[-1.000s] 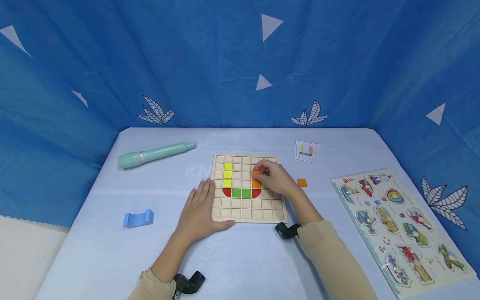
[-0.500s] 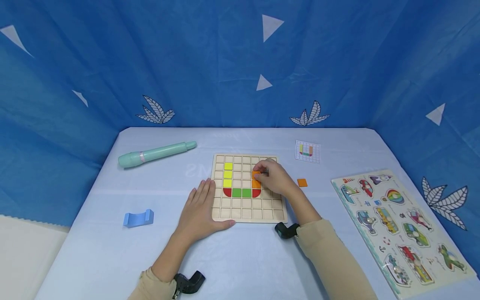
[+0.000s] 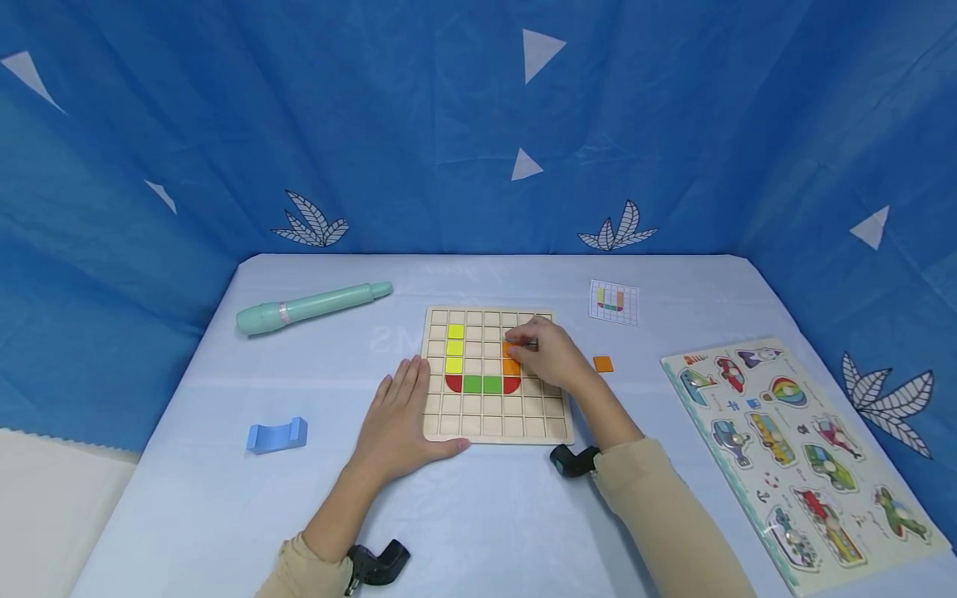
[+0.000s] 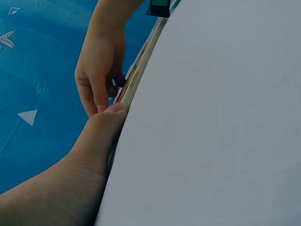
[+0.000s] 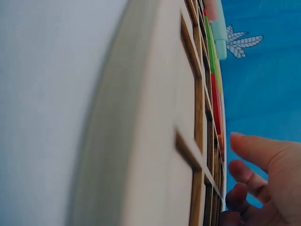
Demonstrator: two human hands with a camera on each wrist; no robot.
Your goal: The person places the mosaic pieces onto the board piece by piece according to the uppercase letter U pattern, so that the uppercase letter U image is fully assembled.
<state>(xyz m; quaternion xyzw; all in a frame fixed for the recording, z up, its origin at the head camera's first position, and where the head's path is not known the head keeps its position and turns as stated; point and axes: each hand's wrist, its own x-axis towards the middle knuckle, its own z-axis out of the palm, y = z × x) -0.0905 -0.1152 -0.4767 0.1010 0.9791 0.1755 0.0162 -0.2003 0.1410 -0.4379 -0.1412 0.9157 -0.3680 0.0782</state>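
Observation:
A wooden grid board (image 3: 523, 427) lies on the table, bearing a U of coloured pieces: yellow squares (image 3: 454, 348) on its left, green squares (image 3: 482, 384) and red rounded corners (image 3: 453, 384) along the bottom, orange on the right. My left hand (image 3: 395, 423) lies flat along the board's left edge, thumb at the front edge. Over the right column, my right hand (image 3: 552, 353) pinches an orange square tile (image 3: 509, 349) at its cell with thumb and forefinger; the fingers partly cover it. In the right wrist view the fingers (image 5: 251, 148) are curled close to the board.
A loose orange tile (image 3: 602, 364) lies right of the board, with a pattern card (image 3: 613, 302) behind it. A vehicle peg puzzle (image 3: 796, 457) is at the right. Left stand a mint green microphone-like cylinder (image 3: 314, 307) and a blue cradle-shaped block (image 3: 277, 436).
My right hand stays over the same orange tile, with only slight finger movement. The left hand has not moved.

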